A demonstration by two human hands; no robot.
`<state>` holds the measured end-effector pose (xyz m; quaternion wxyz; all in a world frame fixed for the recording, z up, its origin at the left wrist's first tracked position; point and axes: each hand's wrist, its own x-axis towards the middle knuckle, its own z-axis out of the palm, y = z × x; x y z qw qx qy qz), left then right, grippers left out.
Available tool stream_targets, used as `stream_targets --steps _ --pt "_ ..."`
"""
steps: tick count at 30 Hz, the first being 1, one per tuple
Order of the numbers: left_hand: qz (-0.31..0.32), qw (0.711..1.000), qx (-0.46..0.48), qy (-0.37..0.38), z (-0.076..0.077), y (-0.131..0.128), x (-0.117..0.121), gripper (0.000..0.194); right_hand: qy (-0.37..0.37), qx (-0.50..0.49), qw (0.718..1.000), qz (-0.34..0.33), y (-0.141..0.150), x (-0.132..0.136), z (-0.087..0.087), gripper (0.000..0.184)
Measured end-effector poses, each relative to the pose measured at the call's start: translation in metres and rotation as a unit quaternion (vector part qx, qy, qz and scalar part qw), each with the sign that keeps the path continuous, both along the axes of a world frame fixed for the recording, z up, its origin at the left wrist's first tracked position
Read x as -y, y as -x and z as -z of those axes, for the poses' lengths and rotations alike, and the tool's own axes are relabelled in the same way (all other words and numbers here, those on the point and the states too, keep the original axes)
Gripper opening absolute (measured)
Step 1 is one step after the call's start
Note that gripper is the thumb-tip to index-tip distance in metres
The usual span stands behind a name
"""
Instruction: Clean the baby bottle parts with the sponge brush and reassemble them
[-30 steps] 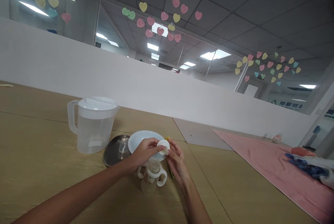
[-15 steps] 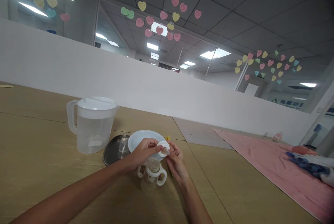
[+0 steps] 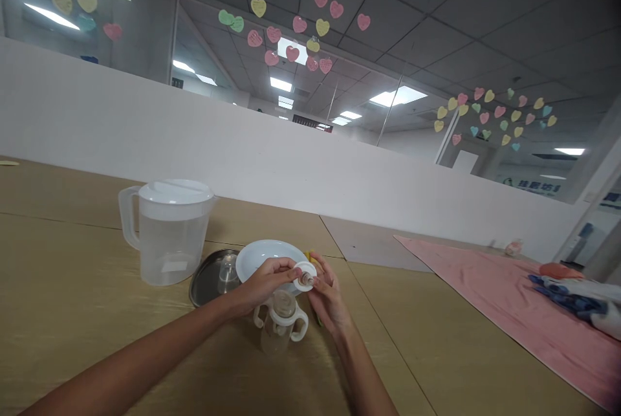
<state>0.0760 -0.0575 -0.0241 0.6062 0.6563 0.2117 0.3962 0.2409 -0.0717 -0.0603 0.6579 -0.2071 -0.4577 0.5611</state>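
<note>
Both hands meet over the wooden table [image 3: 72, 286] around a small white bottle cap ring with a clear teat [image 3: 305, 275]. My left hand [image 3: 264, 283] pinches the ring from the left, fingers closed on it. My right hand [image 3: 328, 299] holds it from the right, fingers curled around its edge. Just below the hands stands a clear baby bottle with two white handles [image 3: 280, 324], its top uncovered. Behind the hands lies a pale blue plate [image 3: 262, 253].
A clear lidded pitcher [image 3: 167, 229] stands at the left. A round metal lid with a glass knob [image 3: 213, 277] lies beside the plate. A pink cloth [image 3: 490, 303] with bundled fabric items [image 3: 577, 296] covers the right side. A white partition wall runs behind.
The hands have turned the cap ring slightly, so its teat side now faces me. The view has shifted a little; the bottle and pitcher stay put.
</note>
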Motion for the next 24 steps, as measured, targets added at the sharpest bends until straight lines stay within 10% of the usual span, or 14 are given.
stream_targets --steps 24 --pt "0.05 0.995 -0.05 -0.068 -0.0028 0.0049 0.0003 0.043 0.03 0.029 0.999 -0.014 -0.0061 -0.0019 0.0016 0.049"
